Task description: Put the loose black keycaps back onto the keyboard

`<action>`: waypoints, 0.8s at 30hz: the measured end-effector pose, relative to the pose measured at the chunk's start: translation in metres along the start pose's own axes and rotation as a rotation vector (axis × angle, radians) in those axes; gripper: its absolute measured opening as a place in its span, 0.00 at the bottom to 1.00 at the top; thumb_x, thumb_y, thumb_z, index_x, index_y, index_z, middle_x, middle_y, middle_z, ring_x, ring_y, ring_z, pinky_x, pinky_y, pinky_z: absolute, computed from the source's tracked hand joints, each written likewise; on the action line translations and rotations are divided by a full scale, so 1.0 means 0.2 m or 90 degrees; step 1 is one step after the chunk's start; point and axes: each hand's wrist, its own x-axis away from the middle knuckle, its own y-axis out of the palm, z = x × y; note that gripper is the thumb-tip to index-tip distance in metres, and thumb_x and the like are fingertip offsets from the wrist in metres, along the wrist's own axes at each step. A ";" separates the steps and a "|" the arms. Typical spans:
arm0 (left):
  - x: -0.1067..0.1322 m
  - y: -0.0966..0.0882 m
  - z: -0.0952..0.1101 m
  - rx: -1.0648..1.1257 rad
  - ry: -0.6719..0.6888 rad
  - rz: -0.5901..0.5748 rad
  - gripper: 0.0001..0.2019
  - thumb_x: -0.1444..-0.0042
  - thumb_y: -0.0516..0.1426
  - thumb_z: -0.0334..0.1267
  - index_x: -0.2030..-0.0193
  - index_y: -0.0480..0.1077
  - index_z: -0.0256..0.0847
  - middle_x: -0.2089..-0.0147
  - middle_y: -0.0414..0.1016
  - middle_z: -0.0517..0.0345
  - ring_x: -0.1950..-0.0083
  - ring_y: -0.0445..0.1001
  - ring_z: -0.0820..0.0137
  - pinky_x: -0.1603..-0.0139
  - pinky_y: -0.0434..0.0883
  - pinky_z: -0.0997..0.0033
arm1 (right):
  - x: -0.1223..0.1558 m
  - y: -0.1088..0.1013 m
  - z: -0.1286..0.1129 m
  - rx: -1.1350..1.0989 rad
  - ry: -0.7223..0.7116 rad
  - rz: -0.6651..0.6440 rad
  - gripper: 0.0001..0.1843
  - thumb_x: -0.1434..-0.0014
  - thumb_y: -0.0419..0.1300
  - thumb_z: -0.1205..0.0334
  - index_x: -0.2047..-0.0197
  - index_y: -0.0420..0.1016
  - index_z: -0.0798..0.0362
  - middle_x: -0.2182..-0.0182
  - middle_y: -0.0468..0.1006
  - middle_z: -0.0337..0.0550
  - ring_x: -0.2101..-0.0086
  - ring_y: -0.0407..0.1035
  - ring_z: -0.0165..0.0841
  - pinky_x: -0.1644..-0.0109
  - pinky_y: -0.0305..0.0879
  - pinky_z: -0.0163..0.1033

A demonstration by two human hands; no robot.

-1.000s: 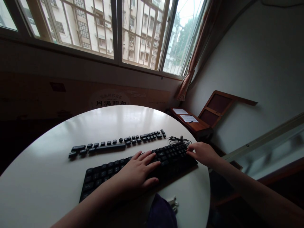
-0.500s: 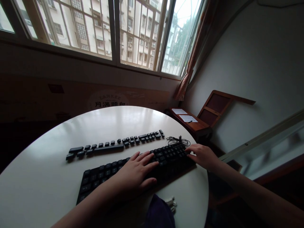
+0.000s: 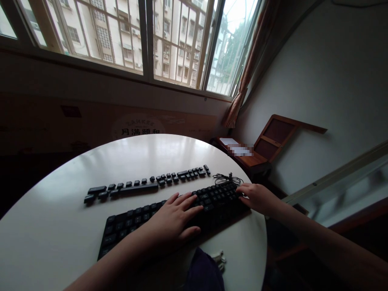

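A black keyboard [image 3: 130, 220] lies at a slant on the white round table [image 3: 54, 226], its lower part dark and in shadow. My left hand [image 3: 174, 218] rests flat across its middle, fingers spread, hiding part of the keys. At the keyboard's right end, my right hand [image 3: 257, 198] has its thumb and fingertips drawn close together over the edge keys. Whatever sits between those fingertips is too small to make out. Behind the keyboard, loose black keycaps [image 3: 169, 178] stand in rough rows, among them a long spacebar [image 3: 138, 189].
A coiled black cable [image 3: 227, 178] lies behind the keyboard's right end. Near the front edge are a dark purple cloth [image 3: 203, 270] and a small metal object [image 3: 220, 258] partly under it. Beyond the table stands a wooden chair [image 3: 257, 158] with papers on it.
Almost nothing differs. Both hands keep their places on the keyboard, and the view has shifted very slightly.
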 end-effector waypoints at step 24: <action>-0.01 0.01 -0.01 0.004 -0.007 -0.006 0.30 0.33 0.48 0.60 0.29 0.61 0.51 0.25 0.53 0.47 0.25 0.51 0.50 0.28 0.51 0.40 | 0.14 0.18 -0.01 -0.018 -0.033 0.229 0.13 0.34 0.58 0.62 0.49 0.81 0.50 0.50 0.80 0.49 0.49 0.73 0.43 0.47 0.75 0.46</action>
